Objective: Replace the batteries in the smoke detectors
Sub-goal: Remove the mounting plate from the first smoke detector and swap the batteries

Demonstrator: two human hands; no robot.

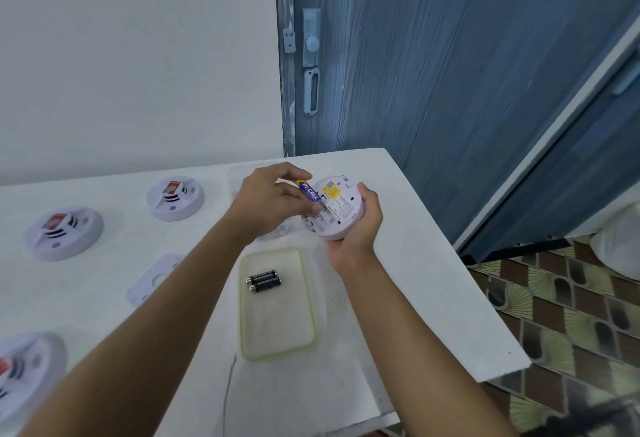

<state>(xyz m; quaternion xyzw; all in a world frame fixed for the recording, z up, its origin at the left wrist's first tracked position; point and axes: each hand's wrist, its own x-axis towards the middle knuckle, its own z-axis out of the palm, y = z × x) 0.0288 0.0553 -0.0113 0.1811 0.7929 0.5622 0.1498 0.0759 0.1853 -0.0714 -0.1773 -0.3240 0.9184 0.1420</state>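
On the white table (398, 298) are four smoke detectors in all; three lie face up at the left, the far detector (175, 198), the middle detector (64, 232) and the near detector (27, 371), which the frame edge cuts off; the held detector (337, 208) is above the table's far right part, back side up, with the right hand (360, 229) curled round its rim; the left hand (266, 201) pinches one blue battery (310, 192) in its fingertips, the battery's lower end at the detector's back; a clear green-rimmed tray (311, 301) holds two black batteries (264, 281) side by side; one white mounting plate (149, 284) lies partly under the left forearm; a blue door (450, 73) stands behind.
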